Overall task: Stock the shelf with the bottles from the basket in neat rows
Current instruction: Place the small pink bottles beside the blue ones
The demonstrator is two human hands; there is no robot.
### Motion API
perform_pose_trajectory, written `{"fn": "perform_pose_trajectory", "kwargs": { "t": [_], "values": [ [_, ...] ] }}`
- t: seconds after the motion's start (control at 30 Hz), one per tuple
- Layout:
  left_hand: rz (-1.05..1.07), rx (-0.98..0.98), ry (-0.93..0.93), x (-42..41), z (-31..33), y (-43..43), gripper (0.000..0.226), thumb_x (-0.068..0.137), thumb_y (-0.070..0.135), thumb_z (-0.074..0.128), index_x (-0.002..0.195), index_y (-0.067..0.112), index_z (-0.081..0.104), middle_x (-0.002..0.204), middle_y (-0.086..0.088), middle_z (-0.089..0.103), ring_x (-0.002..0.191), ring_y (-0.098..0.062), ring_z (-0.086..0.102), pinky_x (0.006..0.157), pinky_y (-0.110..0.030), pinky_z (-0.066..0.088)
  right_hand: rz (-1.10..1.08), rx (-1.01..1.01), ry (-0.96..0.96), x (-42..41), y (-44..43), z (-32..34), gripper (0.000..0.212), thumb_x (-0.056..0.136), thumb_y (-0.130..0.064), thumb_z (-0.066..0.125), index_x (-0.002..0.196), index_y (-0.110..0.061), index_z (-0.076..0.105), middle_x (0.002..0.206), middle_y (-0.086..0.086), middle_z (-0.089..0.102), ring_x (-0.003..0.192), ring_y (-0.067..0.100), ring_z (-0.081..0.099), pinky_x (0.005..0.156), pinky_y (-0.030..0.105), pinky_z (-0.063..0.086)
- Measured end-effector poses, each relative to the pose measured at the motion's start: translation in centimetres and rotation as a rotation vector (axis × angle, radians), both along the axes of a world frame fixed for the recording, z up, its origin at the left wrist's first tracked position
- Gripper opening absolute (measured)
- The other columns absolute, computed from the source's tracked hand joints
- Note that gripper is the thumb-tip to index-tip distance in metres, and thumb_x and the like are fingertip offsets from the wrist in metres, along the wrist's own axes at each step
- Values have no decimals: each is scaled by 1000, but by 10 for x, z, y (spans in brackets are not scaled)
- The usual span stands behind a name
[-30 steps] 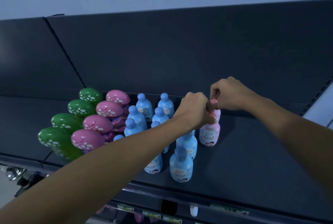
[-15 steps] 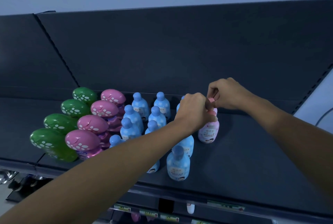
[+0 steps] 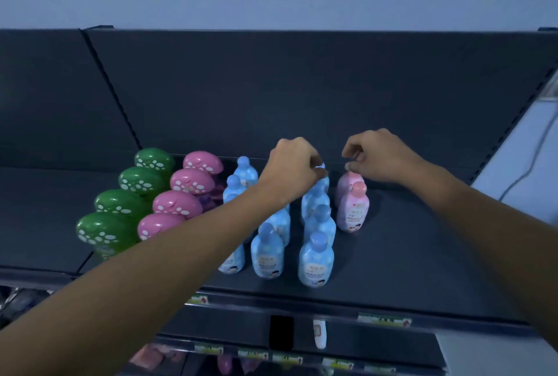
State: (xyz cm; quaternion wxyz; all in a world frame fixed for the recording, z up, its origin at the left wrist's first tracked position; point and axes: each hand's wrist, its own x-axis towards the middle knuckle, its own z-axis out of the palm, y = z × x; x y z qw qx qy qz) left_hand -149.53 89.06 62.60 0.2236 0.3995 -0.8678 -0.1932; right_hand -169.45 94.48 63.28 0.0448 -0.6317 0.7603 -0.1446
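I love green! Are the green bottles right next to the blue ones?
No, a row of pink-topped bottles stands between the green bottles and the blue bottles.

Dark shelf (image 3: 422,254), green-capped bottles (image 3: 120,203), pink-capped bottles (image 3: 178,203), blue bottles (image 3: 315,261), pink bottles (image 3: 353,209)

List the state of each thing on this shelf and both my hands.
Left hand: pinches cap of rear blue bottle.
Right hand: fingertips at rear pink bottle, grip unclear.
Front pink bottle: upright, free.
Other blue bottles: upright, in rows.
Green mushroom-capped bottles: standing, one row.
Pink mushroom-capped bottles: standing, one row.
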Motion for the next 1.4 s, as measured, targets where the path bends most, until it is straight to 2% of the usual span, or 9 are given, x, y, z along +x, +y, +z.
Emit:
{"fn": "perform_pose_trajectory", "kwargs": {
  "t": [0.17,0.37,0.5,0.6,0.7,0.9,1.0,1.23,1.4],
  "values": [
    [17,-74,-16,76,13,-6,13,84,30,75,91,20,79,83,4,74,91,-24,67,77,-31,52,-10,-35,38,68,15,18,14,83,-27,71,97,-29,71,89,-14,67,89,11,66,84,37,57],
    [-45,-139,-42,177,15,1,19,85,30,74,94,14,80,88,-3,76,91,-25,69,81,-40,57,-69,-39,66,177,46,22,17,84,-30,66,100,-31,69,91,-17,66,93,13,66,85,40,55],
    [-115,-136,-73,243,3,7,20,85,30,72,89,12,79,85,-5,75,86,-24,70,79,-40,56,-109,-68,121,248,66,5,13,87,-31,66,99,-33,67,83,-19,59,82,-1,56,66,15,33],
    [-141,-104,-60,287,-11,14,15,84,28,73,89,17,80,83,-4,76,83,-25,70,79,-38,56,-81,-62,47,296,81,-10,17,87,-25,66,104,-25,69,86,-15,61,90,8,61,78,30,52],
    [-154,-42,-77,323,-33,19,16,84,29,77,95,18,81,88,0,78,85,-18,70,82,-35,57,-83,-11,9,334,99,-33,21,87,-25,66,107,-21,69,91,-9,66,94,15,63,81,38,55],
    [-155,100,-92,371,-97,30,18,84,28,80,100,19,80,90,4,77,83,-10,70,84,-31,59,-64,107,-77,387,119,-101,22,89,-21,65,111,-18,69,100,-1,69,93,20,64,81,43,56],
    [-136,189,-137,387,-138,40,19,86,27,78,103,19,79,90,5,77,85,-9,70,86,-32,59,-68,166,-120,408,123,-143,20,90,-21,65,109,-20,68,101,-3,69,96,19,64,79,39,53],
    [-116,413,-339,411,-259,61,18,87,27,69,104,27,76,105,-4,75,102,-26,70,92,-38,56,-56,312,-176,457,142,-258,18,89,-26,60,106,-25,66,108,-3,66,100,23,64,82,38,54],
    [-142,501,-409,421,-351,79,20,90,27,67,109,25,74,110,-4,74,103,-25,69,91,-40,56,-17,441,-193,490,164,-351,23,94,-23,52,113,-15,61,117,7,61,107,30,58,77,38,45]
  ]
}}
